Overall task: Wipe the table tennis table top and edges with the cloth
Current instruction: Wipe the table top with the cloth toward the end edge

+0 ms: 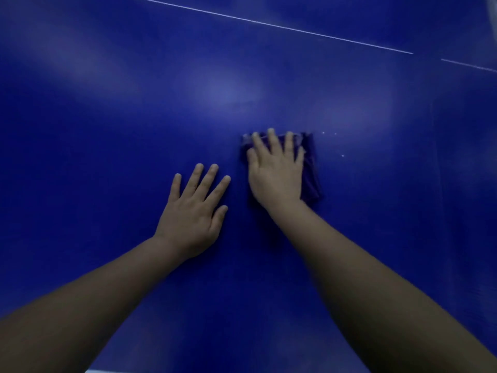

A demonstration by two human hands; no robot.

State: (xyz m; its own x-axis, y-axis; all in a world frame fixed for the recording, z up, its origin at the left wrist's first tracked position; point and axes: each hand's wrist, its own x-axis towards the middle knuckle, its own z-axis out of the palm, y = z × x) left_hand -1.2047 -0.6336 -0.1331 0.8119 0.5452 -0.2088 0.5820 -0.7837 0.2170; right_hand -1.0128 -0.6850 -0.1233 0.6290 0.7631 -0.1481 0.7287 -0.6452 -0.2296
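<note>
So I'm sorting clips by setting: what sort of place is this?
Probably an indoor games room: a blue table tennis table top with a thin white line, and the right hand pressing a cloth on it.

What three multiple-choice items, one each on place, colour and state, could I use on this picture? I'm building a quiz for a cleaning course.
1. Where does the cloth lie?
A. under the right hand
B. under the left hand
C. across the white line

2. What colour is the table?
A. green
B. blue
C. grey

3. How does the left hand lie?
A. curled in a fist
B. pinching the cloth
C. flat on the table, fingers straight

Answers: 1 A, the right hand presses the cloth down; 2 B, the top is deep blue all over; 3 C, its fingers are spread on bare table beside the cloth.
</note>
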